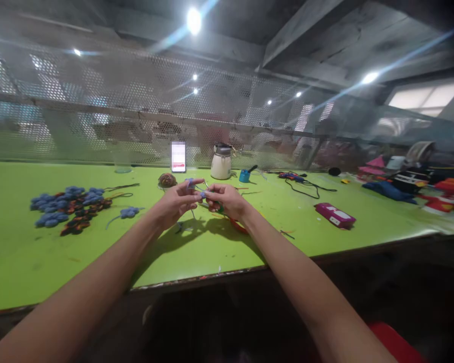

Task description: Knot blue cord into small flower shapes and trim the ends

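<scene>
My left hand (pixel 176 205) pinches a small piece of blue crochet (pixel 203 194), with blue yarn (pixel 190 182) running over its raised index finger. Close against it, my right hand (pixel 229 199) is closed around a thin crochet hook (pixel 207 185), whose green handle shows below the fingers. The hook's tip is by the blue piece; whether it is inside a loop I cannot tell. A finished blue crochet flower (pixel 129 212) with a yarn tail lies left of my hands. Further left is a pile of blue flowers (pixel 52 202) and dark orange-brown ones (pixel 76 222).
Behind my hands on the green table (pixel 166 269) are a ball of brownish yarn (pixel 167 180), a lit phone (pixel 178 157), a cream jar (pixel 221 164) and a blue pot (pixel 244 175). To the right lie a purple packet (pixel 335 215), dark cords (pixel 306 187) and colourful fabric items (pixel 410 181).
</scene>
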The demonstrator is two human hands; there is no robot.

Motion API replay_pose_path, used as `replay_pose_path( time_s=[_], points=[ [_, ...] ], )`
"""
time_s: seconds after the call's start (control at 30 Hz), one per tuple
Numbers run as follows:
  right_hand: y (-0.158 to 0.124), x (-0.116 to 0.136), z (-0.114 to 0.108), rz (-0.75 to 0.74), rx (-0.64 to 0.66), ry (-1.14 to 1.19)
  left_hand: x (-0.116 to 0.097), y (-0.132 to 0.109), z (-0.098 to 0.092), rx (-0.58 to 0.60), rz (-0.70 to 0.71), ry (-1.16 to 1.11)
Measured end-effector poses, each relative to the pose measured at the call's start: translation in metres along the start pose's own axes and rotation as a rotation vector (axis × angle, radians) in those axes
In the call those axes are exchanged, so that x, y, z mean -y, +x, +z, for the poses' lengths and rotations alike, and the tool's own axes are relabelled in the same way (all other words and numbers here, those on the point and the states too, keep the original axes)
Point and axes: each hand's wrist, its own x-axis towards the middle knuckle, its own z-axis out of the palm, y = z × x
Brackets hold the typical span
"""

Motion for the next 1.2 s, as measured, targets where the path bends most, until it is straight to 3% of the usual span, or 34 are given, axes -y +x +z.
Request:
replay_pose_path(
  time_s=[0.37,0.67,0.8,1.0,1.2],
  points=[
    [-0.001,0.004,0.002,0.075,0.076,0.044,0.004,0.003,-0.001,-0.032,-0.042,-0.042],
    [-0.002,0.008,0.006,0.096,0.020,0.021,-0.001,-0.001,0.005,-0.026,-0.020,-0.043],
    [-0.003,0.009,0.004,0.061,-0.028,0.006,-0.005,-0.003,0.009,0.000,0.060,0.000],
    [-0.008,0.017,-0.003,0.062,0.109,-0.011,-0.007,-0.002,0.008,0.064,0.141,0.111],
    [-0.012,0.021,-0.011,0.036,0.144,-0.119,-0.010,-0.003,0.005,0.080,0.168,0.153]
  ],
)
